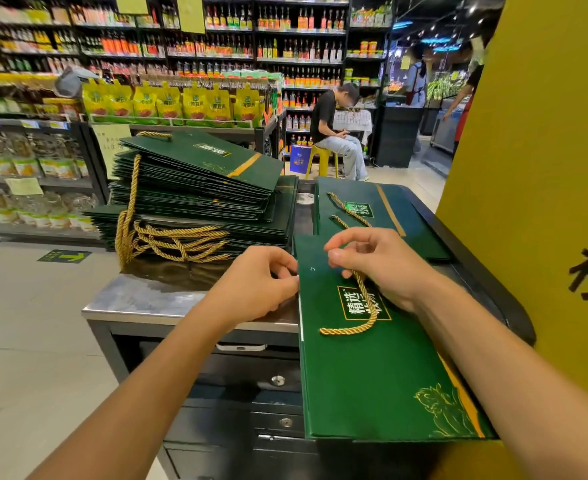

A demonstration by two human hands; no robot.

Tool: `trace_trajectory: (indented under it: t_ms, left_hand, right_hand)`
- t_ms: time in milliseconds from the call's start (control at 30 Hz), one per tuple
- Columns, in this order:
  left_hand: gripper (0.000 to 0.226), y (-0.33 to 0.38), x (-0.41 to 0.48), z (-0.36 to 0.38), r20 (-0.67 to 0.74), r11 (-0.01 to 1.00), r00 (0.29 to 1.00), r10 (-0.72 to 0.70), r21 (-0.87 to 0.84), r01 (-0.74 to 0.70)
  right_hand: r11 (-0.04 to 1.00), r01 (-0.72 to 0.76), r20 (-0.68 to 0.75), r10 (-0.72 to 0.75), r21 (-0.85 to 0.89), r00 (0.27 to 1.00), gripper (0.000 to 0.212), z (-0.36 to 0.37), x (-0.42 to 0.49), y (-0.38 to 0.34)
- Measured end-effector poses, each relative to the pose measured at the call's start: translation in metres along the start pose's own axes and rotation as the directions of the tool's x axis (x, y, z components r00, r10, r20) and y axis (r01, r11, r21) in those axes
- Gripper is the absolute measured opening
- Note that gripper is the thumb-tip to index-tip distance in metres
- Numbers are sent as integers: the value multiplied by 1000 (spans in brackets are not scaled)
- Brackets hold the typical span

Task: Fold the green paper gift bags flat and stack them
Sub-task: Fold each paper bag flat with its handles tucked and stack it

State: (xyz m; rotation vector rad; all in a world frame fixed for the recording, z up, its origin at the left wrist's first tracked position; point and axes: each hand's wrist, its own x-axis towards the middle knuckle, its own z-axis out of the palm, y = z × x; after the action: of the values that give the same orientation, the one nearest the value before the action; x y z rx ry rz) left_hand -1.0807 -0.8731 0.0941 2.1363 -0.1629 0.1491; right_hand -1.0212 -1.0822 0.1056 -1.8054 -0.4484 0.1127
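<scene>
Flat green bag (372,382), label (354,303) reading 精选, overhangs the counter's (140,299) near edge, long axis running away, handle end far. The left hand (258,285) pinches its left edge; the right hand (382,265) pinches its gold cord (371,306). A bag stack (195,202) sits on the counter's left.

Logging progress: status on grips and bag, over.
Left grip pinches flat bag edge. Right grip pinches its rope handle. Stack sits left; nothing between.

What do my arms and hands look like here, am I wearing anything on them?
Nothing is worn. The left hand and right hand have no gloves, and no ring shows on the fingers. Both forearms are uncovered right to the edge of the picture, with no sleeve, watch or bracelet in view.
</scene>
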Motion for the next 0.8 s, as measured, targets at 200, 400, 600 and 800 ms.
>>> trace_trajectory:
  t_ms: [200,400,600,800]
  left_hand:
    - [17,-8,1,3,-28,1000,1000,14,-4,-14]
    - [34,-11,3,6,-37,999,999,28,-24,-29]
    - [34,-12,2,6,-41,998,998,43,-46,-44]
    - [41,-12,1,5,-35,996,999,37,-77,-40]
  right_hand:
    - [994,-41,-29,44,103,999,18,3,1,4]
    - [996,7,-10,-6,85,1000,15,3,-5,3]
    - [997,60,-85,-57,38,995,13,6,-7,5]
    - [994,68,-107,-59,83,993,20,11,-6,5]
